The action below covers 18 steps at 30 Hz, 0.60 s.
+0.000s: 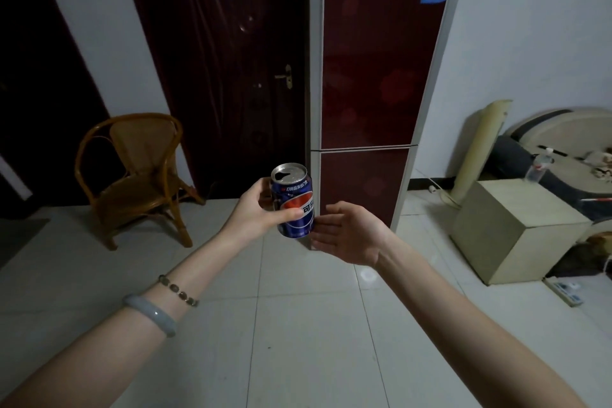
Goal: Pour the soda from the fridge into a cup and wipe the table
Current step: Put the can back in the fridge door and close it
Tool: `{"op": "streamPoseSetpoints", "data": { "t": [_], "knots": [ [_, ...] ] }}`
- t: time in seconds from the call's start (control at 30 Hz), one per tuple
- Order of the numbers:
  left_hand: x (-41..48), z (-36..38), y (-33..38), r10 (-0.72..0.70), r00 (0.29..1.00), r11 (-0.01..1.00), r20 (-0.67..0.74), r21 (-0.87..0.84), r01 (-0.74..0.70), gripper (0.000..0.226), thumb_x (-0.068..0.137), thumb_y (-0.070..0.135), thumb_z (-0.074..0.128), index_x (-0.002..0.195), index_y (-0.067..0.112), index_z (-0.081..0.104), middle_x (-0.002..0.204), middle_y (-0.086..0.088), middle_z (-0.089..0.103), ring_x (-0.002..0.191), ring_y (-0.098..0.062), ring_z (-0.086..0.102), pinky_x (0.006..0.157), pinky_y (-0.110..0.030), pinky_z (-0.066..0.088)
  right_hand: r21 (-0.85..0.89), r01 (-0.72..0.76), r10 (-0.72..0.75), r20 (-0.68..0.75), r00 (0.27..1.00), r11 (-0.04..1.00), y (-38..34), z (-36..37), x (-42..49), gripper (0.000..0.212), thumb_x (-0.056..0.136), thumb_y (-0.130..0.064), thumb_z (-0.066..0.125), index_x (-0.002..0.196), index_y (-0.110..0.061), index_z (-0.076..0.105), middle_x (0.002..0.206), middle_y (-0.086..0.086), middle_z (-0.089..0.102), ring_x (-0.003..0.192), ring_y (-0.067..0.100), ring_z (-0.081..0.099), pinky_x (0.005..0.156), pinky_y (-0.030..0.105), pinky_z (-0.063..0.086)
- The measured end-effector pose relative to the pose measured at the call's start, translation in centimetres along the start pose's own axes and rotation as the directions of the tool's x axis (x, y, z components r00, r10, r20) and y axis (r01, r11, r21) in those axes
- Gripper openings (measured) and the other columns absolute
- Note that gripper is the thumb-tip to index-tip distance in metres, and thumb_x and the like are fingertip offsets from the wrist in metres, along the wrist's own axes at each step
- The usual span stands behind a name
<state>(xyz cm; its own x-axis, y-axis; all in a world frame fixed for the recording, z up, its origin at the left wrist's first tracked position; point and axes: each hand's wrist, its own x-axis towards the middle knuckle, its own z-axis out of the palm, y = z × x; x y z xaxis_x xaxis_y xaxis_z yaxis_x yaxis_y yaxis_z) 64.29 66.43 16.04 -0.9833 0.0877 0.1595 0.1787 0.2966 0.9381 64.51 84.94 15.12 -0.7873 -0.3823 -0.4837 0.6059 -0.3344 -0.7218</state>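
Before the closed fridge, the blue aluminium soda can with its red-and-white emblem was held in mid-air, upright with a slight lean, its tab opening already broken, so keeping it level probably mattered to stop a spill. The left hand gripped it around the side, thumb across the emblem. The right hand lay open and released, palm turned up just beside the can's base, likely ready to steady or take it. Behind stood the tall dark-red two-door fridge, both doors shut. A brown wicker armchair sat to the left on the pale tiled floor, a beige cube box to the right. No cup or desk was visible, and nothing blocked the floor between.
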Motion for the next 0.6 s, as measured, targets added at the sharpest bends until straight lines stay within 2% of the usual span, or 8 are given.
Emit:
{"op": "streamPoseSetpoints", "data": {
  "t": [0.13, 0.2, 0.3, 0.4, 0.6],
  "knots": [
    [5.0, -0.9, -1.4, 0.008, 0.999, 1.000, 0.035, -0.029, -0.007, 0.059, 0.068, 0.014, 0.081, 0.116, 0.025, 0.049, 0.101, 0.021, 0.057, 0.090, 0.006, 0.056, 0.066, -0.004, 0.043, -0.012, 0.016, -0.017, -0.028, 0.999, 1.000, -2.4, 0.2, 3.6, 0.039, 0.092, -0.020, 0.043, 0.122, 0.004, 0.048, 0.121, 0.021, 0.054, 0.115, 0.030, 0.051, 0.102, 0.038, 0.038],
    [7.5, -1.0, -2.0, 0.009, 0.999, 0.999, 0.047, -0.043, -0.007, 0.060, 0.067, 0.016, 0.081, 0.117, 0.025, 0.049, 0.103, 0.020, 0.057, 0.094, 0.003, 0.057, 0.074, -0.010, 0.045, -0.017, 0.024, -0.025, -0.030, 0.999, 1.000, -3.8, -0.1, 5.5, 0.036, 0.092, -0.020, 0.042, 0.119, 0.003, 0.049, 0.118, 0.020, 0.055, 0.114, 0.030, 0.051, 0.100, 0.037, 0.039],
    [11.8, -1.1, -3.1, 0.012, 0.999, 0.998, 0.042, -0.063, -0.010, 0.064, 0.065, 0.019, 0.082, 0.120, 0.022, 0.050, 0.110, 0.011, 0.061, 0.102, -0.005, 0.058, 0.085, -0.021, 0.047, -0.034, 0.039, -0.039, -0.015, 0.999, 0.999, -6.5, -1.0, 8.9, 0.042, 0.091, -0.022, 0.043, 0.125, 0.003, 0.046, 0.123, 0.020, 0.054, 0.119, 0.030, 0.050, 0.106, 0.038, 0.036],
    [16.4, -1.1, -3.8, 0.019, 0.999, 0.998, 0.040, -0.065, -0.017, 0.064, 0.065, 0.020, 0.083, 0.120, 0.022, 0.051, 0.113, 0.010, 0.061, 0.103, -0.003, 0.058, 0.084, -0.020, 0.047, -0.031, 0.039, -0.039, -0.008, 0.999, 0.999, -9.5, -2.0, 12.9, 0.051, 0.090, -0.023, 0.044, 0.133, 0.005, 0.039, 0.133, 0.022, 0.049, 0.124, 0.031, 0.047, 0.110, 0.040, 0.033],
    [25.4, -1.1, -3.8, 0.052, 0.999, 0.997, 0.014, -0.057, -0.051, 0.060, 0.066, 0.018, 0.083, 0.117, 0.023, 0.053, 0.112, 0.011, 0.062, 0.103, -0.003, 0.059, 0.088, -0.022, 0.047, -0.023, 0.062, -0.062, 0.009, 0.998, 0.998, -16.4, -2.9, 19.5, 0.051, 0.090, -0.023, 0.044, 0.133, 0.005, 0.040, 0.128, 0.022, 0.053, 0.116, 0.029, 0.054, 0.101, 0.038, 0.042]
  ]
}}
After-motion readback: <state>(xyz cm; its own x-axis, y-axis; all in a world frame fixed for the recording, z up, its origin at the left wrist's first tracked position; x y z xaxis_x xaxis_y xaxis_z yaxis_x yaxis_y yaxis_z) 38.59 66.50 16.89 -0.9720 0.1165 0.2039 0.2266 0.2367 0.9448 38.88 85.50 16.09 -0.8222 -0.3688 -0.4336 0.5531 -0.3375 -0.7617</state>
